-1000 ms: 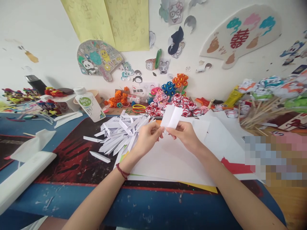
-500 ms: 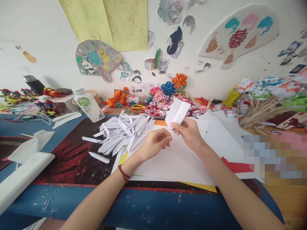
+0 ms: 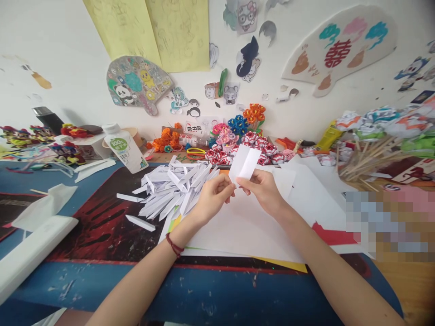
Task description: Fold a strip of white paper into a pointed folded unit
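1. While both hands meet above the white sheets, one small paper strip (image 3: 244, 163) stands up between them, creased down its middle and tilted to the right.
2. One left hand (image 3: 213, 195) has its fingers pinched together at the strip's lower end; one right hand (image 3: 263, 190) pinches the same lower end from the other side.
3. One heap of folded white strips (image 3: 176, 188) lies just left of the left hand, too many to count; two loose strips (image 3: 131, 197) lie apart on the dark mat.
4. One white bottle (image 3: 124, 148) stands behind the heap.
5. Paper roses (image 3: 249, 144) crowd the far edge behind the strip.
6. Large white sheets (image 3: 244, 226) run to the table's (image 3: 204, 290) near blue edge, bare between the forearms.
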Action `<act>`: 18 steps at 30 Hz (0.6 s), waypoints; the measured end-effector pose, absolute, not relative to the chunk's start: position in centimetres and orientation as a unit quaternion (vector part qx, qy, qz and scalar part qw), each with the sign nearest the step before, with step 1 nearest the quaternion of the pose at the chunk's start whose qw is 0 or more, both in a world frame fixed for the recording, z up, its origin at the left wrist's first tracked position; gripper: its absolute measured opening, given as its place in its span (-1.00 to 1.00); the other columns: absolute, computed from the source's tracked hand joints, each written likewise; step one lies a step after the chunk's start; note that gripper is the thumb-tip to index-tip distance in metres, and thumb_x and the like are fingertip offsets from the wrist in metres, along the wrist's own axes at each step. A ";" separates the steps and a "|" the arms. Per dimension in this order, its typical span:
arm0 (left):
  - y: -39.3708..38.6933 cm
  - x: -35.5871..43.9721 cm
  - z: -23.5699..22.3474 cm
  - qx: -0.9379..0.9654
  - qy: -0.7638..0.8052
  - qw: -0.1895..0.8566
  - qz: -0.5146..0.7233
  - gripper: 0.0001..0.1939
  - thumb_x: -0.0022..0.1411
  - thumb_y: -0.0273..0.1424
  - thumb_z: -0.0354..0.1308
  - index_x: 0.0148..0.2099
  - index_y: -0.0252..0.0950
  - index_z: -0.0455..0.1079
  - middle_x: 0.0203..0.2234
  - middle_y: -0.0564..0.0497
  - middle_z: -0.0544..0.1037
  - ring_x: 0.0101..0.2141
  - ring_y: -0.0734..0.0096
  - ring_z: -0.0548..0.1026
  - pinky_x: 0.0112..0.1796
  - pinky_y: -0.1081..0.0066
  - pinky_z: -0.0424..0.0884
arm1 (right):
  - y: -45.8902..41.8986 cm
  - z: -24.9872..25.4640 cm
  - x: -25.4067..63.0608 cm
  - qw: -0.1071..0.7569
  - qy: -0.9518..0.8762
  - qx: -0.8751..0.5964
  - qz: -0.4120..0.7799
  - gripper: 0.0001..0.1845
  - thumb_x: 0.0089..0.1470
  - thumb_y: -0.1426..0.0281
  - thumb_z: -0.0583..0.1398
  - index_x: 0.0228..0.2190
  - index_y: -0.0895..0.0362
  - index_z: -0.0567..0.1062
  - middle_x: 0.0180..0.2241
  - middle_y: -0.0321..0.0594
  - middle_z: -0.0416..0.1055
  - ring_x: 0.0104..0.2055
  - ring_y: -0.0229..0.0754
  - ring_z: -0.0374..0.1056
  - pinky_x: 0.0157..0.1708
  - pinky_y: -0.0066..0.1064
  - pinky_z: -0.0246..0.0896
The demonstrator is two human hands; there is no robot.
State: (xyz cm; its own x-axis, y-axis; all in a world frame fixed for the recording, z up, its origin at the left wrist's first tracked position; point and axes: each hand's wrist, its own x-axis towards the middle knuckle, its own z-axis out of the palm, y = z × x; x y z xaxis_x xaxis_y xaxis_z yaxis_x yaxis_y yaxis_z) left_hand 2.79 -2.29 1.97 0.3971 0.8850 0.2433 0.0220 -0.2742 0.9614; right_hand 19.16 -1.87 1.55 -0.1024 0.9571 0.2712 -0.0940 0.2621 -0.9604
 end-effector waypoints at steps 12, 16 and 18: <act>-2.4 2.8 2.1 0.641 0.342 0.535 0.432 -0.87 0.15 -0.38 0.13 -0.37 -0.33 0.25 -0.55 0.09 0.39 -0.58 0.61 0.30 -0.51 0.53 0.24 | -1.8 1.3 18.8 0.565 -0.548 -0.381 0.485 -0.77 -0.08 0.27 0.32 -0.49 0.20 0.48 -0.57 -0.29 0.33 -0.59 -0.34 0.14 -0.59 -0.43 0.03; -2.5 3.0 2.0 0.632 0.343 0.546 0.429 -0.85 0.15 -0.36 0.15 -0.28 -0.33 0.28 -0.56 0.10 0.38 -0.59 0.61 0.30 -0.53 0.54 0.24 | -1.6 1.5 19.2 0.584 -0.524 -0.395 0.478 -0.76 -0.08 0.26 0.32 -0.51 0.19 0.47 -0.60 -0.32 0.29 -0.59 -0.35 0.11 -0.54 -0.42 0.09; -2.5 3.0 1.9 0.630 0.350 0.542 0.433 -0.81 0.17 -0.31 0.16 -0.27 -0.33 0.29 -0.57 0.11 0.38 -0.60 0.61 0.30 -0.54 0.54 0.23 | -1.6 1.5 19.5 0.580 -0.525 -0.397 0.481 -0.76 -0.09 0.26 0.32 -0.51 0.18 0.47 -0.60 -0.33 0.29 -0.59 -0.36 0.10 -0.53 -0.41 0.10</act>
